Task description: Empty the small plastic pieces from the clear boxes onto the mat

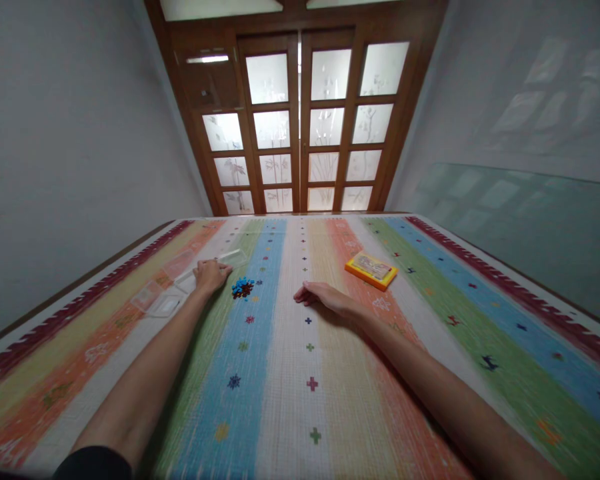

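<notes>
On the left half of the striped cloth, my left hand [211, 275] rests among clear plastic boxes, its fingers bent and close together. Just beyond its fingertips lies a clear plastic box [236, 257]; whether the fingers grip its edge is hidden. Another clear plastic box [166, 305] lies open to the left of the hand. To the right of my left hand is a small pile of blue and dark brown pieces [243, 288], too small to name. My right hand [324, 297] lies on its side near the middle, fingers loosely stretched, holding nothing.
A yellow-orange box [371, 269] with a pale, see-through-looking top sits beyond my right hand. The striped tablecloth [290, 373] covers the table. White walls stand on both sides, a glass sheet [530, 233] leans at the right, and wood-framed glass doors [300, 120] close the far end.
</notes>
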`<state>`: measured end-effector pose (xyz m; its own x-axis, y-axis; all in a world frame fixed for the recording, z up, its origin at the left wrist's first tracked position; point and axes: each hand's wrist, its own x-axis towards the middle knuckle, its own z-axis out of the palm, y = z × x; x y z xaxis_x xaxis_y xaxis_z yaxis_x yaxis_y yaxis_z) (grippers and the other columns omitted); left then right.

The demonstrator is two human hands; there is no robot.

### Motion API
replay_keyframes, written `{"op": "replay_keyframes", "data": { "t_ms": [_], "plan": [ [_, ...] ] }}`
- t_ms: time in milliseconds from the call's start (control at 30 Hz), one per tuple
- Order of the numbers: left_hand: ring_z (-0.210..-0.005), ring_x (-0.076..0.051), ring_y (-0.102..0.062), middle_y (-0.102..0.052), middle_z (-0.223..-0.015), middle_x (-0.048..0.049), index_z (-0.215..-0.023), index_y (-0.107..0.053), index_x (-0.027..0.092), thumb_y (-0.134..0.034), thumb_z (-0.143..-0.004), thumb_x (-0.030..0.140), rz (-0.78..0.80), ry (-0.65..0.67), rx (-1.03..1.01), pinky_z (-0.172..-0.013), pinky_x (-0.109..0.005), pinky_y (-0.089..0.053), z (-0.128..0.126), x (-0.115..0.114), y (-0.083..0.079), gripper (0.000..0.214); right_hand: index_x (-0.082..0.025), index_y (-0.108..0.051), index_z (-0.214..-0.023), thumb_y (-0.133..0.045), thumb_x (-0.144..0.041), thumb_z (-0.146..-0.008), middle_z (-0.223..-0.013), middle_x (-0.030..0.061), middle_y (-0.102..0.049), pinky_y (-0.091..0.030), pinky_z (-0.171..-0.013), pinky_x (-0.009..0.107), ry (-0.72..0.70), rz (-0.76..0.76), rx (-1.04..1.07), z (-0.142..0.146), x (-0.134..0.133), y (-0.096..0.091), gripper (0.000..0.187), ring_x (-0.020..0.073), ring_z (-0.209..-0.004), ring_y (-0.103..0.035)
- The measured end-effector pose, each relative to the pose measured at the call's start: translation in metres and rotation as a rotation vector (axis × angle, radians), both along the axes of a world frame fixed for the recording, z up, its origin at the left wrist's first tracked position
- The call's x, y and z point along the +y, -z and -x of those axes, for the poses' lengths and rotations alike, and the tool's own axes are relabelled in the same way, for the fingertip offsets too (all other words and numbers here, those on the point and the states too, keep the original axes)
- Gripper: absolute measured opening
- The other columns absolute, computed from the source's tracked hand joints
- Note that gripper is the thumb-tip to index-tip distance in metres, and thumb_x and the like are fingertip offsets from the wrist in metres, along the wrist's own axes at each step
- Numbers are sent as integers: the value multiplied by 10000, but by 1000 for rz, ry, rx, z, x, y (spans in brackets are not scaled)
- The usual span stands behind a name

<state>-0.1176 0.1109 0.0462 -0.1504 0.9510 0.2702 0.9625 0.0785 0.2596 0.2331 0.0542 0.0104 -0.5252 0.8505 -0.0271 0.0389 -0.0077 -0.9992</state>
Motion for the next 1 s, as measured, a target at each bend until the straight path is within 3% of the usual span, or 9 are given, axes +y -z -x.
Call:
{"op": "replay_keyframes", "data": {
  "t_ms": [167,533,800,1000],
  "plan": [
    [-1245,-442,-450,-587,-1353,-207,-1098,-805,194,-540,-930,462,-21,-47,29,-1011,-567,-405,-2,-10,3,412,-178,-753,-858,-586,-646,-900,-947,119,-743,-513,-911,398,-15,-7,4,-1,0,1,499,211,-865,-664],
    [-1179,-353,-526,-595,-1239,-174,-1238,-757,195,-480,-973,372,4,-96,70,-1027,-436,-455,8,-23,4,422,-173,-735,-842,-597,-645,-881,-933,119,-732,-498,-906,389,-4,-19,-15,1,-1,0,493,215,-884,-652],
    [-1206,-379,-512,-587,-1257,-185,-1197,-773,206,-462,-977,360,10,-218,72,-957,-462,-499,7,-30,7,411,-172,-724,-852,-577,-618,-897,-961,124,-724,-490,-927,385,-5,-22,-35,1,-2,1,472,213,-903,-646],
    [-1193,-379,-520,-598,-1266,-188,-1196,-767,190,-465,-964,330,-1,-220,94,-965,-478,-483,5,-36,2,406,-179,-697,-859,-507,-572,-944,-967,122,-726,-504,-905,375,-34,-75,-101,2,-6,-5,445,209,-894,-657]
  ]
}}
